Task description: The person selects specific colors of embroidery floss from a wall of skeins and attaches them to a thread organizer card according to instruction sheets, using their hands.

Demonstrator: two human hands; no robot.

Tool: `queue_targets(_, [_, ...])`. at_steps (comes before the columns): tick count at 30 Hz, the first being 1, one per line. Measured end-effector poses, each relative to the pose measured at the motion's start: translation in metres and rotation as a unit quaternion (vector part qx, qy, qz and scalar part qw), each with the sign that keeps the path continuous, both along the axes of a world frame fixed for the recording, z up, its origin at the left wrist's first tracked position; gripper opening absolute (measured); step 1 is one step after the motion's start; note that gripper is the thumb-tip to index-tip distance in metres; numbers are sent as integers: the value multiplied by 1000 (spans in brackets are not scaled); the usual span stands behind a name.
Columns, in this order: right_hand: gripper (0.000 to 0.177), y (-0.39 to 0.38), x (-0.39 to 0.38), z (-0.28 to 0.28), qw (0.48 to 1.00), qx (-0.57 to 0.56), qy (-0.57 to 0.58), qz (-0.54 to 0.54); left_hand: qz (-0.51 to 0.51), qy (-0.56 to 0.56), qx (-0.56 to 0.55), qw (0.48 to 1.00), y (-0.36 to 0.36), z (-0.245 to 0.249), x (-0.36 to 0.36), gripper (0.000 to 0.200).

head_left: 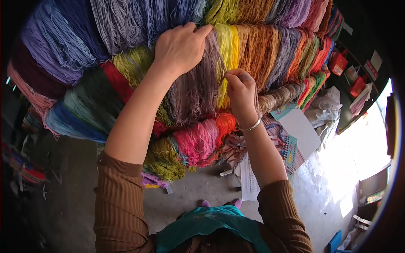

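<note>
Grey-brown yarn (194, 92) hangs centrally among colourful skeins, mostly together; the right hand (242, 95) pinches a few strands (222, 65) drawn aside. The left hand (179, 48) touches its top, grip unclear.

From the head camera I read a dim interior. Daylight enters at the right and overexposes the floor (331, 177) to white glare. Left-side areas fall into deep shadow. Wide-angle distortion curves the edges, with black corners. The yarn (192, 90) at centre renders acceptably sharp.
</note>
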State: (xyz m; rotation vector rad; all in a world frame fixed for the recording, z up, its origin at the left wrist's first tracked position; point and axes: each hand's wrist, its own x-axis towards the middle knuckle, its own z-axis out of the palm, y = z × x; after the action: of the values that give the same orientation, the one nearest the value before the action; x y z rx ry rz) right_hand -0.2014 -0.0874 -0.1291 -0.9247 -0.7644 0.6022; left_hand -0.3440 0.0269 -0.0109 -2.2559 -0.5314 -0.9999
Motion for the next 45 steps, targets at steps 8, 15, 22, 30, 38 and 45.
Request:
queue_targets(8, [5,-8,8,-23,983,71,104,134,2,-2,-5,1000,-1,0,1,35])
queue_targets(15, [5,-9,0,-9,984,54,127,113,1,-5,-9,1000,0,0,1,35])
queue_targets(22, [6,-8,6,-14,982,75,96,146,5,-2,-5,1000,-1,0,1,34])
queue_targets(30, [2,-4,5,-13,994,67,23,85,8,1,-3,1000,-1,0,1,34])
queue_targets(38, [17,-1,-1,-5,999,32,8,12,0,0,-1,1000,-1,0,1,34])
queue_targets(45, [15,14,0,-1,996,-6,-76,-43,3,-5,-2,1000,-1,0,2,34])
